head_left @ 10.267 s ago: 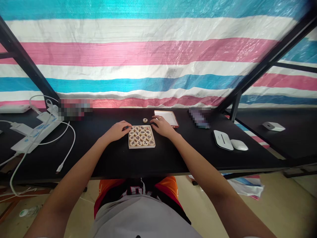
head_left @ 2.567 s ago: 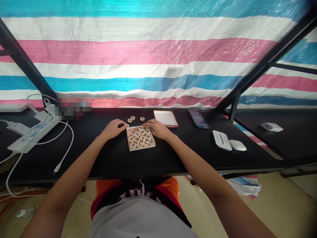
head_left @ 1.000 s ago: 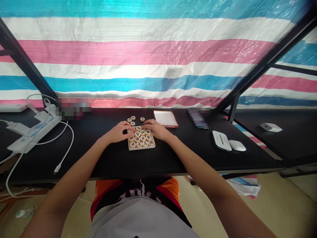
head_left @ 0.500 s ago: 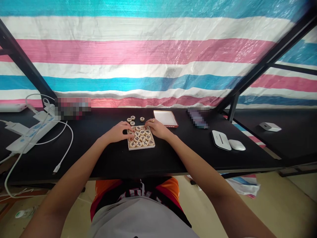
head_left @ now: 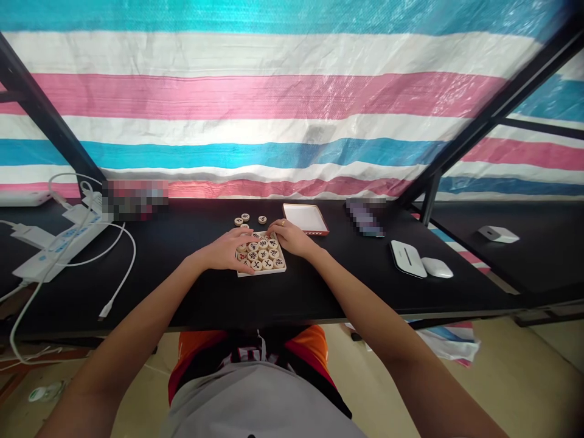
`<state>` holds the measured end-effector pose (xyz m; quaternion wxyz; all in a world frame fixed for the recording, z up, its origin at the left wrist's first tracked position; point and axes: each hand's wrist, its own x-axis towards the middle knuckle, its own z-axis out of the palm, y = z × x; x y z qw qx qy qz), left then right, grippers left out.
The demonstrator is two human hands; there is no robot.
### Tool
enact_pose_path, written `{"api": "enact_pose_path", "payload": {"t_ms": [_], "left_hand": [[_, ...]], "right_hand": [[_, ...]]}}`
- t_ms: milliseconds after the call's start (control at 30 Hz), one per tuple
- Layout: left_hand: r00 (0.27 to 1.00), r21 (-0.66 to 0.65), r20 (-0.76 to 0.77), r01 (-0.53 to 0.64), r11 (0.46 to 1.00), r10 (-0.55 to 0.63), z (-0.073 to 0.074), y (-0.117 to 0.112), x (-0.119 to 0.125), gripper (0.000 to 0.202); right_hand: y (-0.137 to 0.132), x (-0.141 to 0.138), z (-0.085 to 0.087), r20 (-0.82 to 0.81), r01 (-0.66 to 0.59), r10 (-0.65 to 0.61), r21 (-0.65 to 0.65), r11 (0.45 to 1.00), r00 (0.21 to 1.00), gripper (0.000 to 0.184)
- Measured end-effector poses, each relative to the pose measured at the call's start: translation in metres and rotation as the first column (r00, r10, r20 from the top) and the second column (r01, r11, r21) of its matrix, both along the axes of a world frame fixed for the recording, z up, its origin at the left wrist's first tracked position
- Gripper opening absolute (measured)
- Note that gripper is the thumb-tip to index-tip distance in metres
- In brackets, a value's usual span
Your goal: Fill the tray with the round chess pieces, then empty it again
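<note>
A small wooden tray (head_left: 279, 268) of round wooden chess pieces (head_left: 265, 253) marked in red and black lies on the black table in front of me. My left hand (head_left: 223, 250) lies over the tray's left side, its fingers stretched out across the pieces there. The curled fingers of my right hand (head_left: 292, 238), which wears a ring, grip the tray's far right corner. Three loose pieces (head_left: 245, 217) lie on the table just beyond the tray.
A red-rimmed white lid (head_left: 305, 218) lies behind the tray on the right. White power strips and cables (head_left: 68, 237) fill the table's left. A white device (head_left: 409, 257) and a mouse (head_left: 437, 267) sit to the right. A black frame post (head_left: 431, 194) and a striped tarp stand behind.
My left hand has slid right and nearer, from the tray's far left corner onto the pieces. More loose pieces lie behind the tray than 10 seconds ago. My right hand has stayed put.
</note>
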<state>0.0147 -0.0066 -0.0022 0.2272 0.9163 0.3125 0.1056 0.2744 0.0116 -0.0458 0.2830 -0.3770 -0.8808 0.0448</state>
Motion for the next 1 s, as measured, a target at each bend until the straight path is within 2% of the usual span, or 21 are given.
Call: {"api": "enact_pose_path", "payload": {"t_ms": [233, 367, 500, 633, 800, 900, 1000], "left_hand": [[0.994, -0.033, 0.002, -0.106, 0.994, 0.106, -0.004, 0.008, -0.008, 0.076], [0.993, 0.017, 0.030, -0.114, 0.993, 0.114, -0.004, 0.008, -0.007, 0.071], [0.996, 0.076, 0.014, -0.084, 0.994, 0.083, -0.005, 0.003, -0.001, 0.079], [0.997, 0.094, -0.040, -0.069, 0.993, 0.073, -0.008, -0.002, 0.006, 0.088], [0.989, 0.072, -0.063, -0.126, 0.989, 0.130, -0.006, -0.002, 0.009, 0.080], [0.985, 0.058, -0.066, -0.157, 0.986, 0.161, -0.005, -0.002, 0.008, 0.078], [0.988, 0.061, -0.046, -0.145, 0.987, 0.148, -0.007, -0.001, 0.007, 0.076]], "right_hand": [[-0.002, -0.001, 0.002, 0.014, 0.013, -0.013, -0.034, 0.999, 1.000, 0.032], [-0.008, -0.003, 0.011, 0.008, 0.012, -0.011, -0.091, 0.996, 1.000, 0.030], [-0.016, -0.007, 0.020, -0.019, -0.003, 0.001, -0.132, 0.991, 1.000, 0.029], [-0.018, -0.009, 0.023, -0.022, -0.003, -0.001, -0.160, 0.987, 1.000, 0.032], [-0.018, -0.009, 0.022, -0.027, 0.007, -0.013, -0.189, 0.982, 1.000, 0.035], [-0.020, -0.009, 0.023, -0.024, -0.013, 0.008, -0.218, 0.976, 1.000, 0.042], [-0.024, -0.009, 0.026, 0.002, -0.054, 0.057, -0.289, 0.956, 0.998, 0.063]]}}
